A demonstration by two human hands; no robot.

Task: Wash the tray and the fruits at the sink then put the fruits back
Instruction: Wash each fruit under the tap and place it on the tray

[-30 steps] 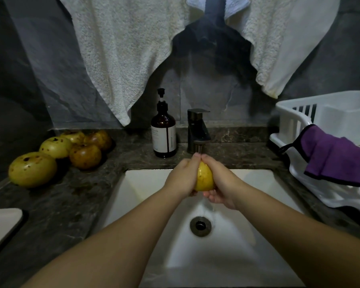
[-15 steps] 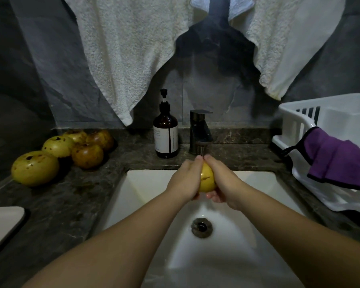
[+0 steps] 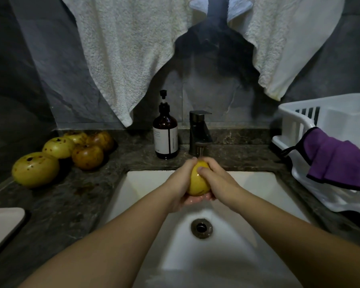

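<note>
A yellow fruit (image 3: 196, 180) is held between both hands over the white sink (image 3: 247, 183), right under the running faucet (image 3: 200, 134). My left hand (image 3: 180, 181) cups it from the left and below. My right hand (image 3: 215, 180) wraps it from the right, thumb lying across its front. Several spotted yellow and brown fruits (image 3: 60, 154) lie on the dark counter to the left. A pale tray corner (image 3: 2, 225) shows at the left edge.
A brown soap pump bottle (image 3: 165, 136) stands left of the faucet. A white dish rack (image 3: 320, 146) with a purple cloth (image 3: 339, 161) draped over it sits on the right. White towels (image 3: 123, 59) hang above. The drain (image 3: 201, 228) lies below my hands.
The fruit has turned in my hands, with more of its yellow skin showing. My right thumb has moved across its front. Both hands stay under the faucet.
</note>
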